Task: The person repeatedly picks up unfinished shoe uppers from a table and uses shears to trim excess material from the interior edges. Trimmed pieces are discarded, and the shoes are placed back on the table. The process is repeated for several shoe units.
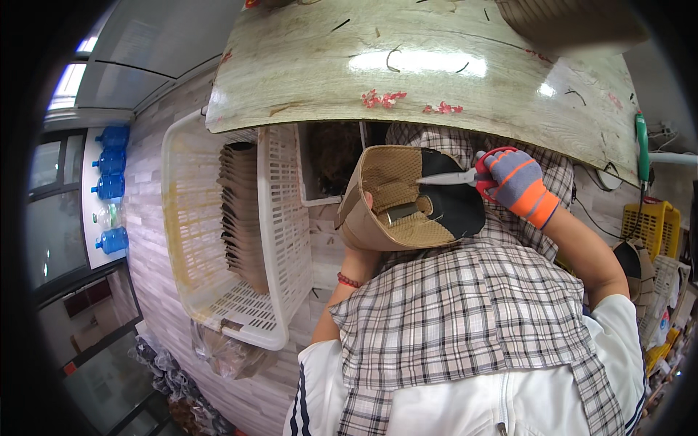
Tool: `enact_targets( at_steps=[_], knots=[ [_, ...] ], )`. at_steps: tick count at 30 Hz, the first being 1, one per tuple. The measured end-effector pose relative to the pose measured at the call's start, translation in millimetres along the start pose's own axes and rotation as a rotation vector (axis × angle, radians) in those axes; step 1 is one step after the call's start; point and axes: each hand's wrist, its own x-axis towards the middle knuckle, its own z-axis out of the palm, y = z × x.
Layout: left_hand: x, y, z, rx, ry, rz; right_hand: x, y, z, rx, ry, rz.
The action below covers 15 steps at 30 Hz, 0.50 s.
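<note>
My left hand (355,257), mostly hidden, holds up a tan mesh shoe upper (392,190) with a black heel part from below; a red bead bracelet sits on that wrist. My right hand (518,186), in a purple and orange glove, grips red-handled scissors (452,176). The blades point left and their tips rest on the upper's inner edge. A plaid apron (465,312) covers my lap under both hands.
A white plastic basket (285,240) stands at my left with several stacked tan pieces (243,211) inside. A worn wooden tabletop (407,65) lies ahead. Blue water bottles (110,185) are far left, and a yellow crate (651,218) and a green-handled tool (641,145) at right.
</note>
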Motion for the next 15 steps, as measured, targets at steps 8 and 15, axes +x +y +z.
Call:
enact_targets(
  at_steps=[8,15],
  knots=[
    [8.9,-28.9,-17.7,0.457,-0.056,0.298,19.4,-3.5,-1.9,-0.033,-0.034,-0.09],
    [0.9,-5.8,4.5,-0.123,-0.041,-0.031,19.5,-6.2,-13.0,0.173,0.042,-0.097]
  ],
)
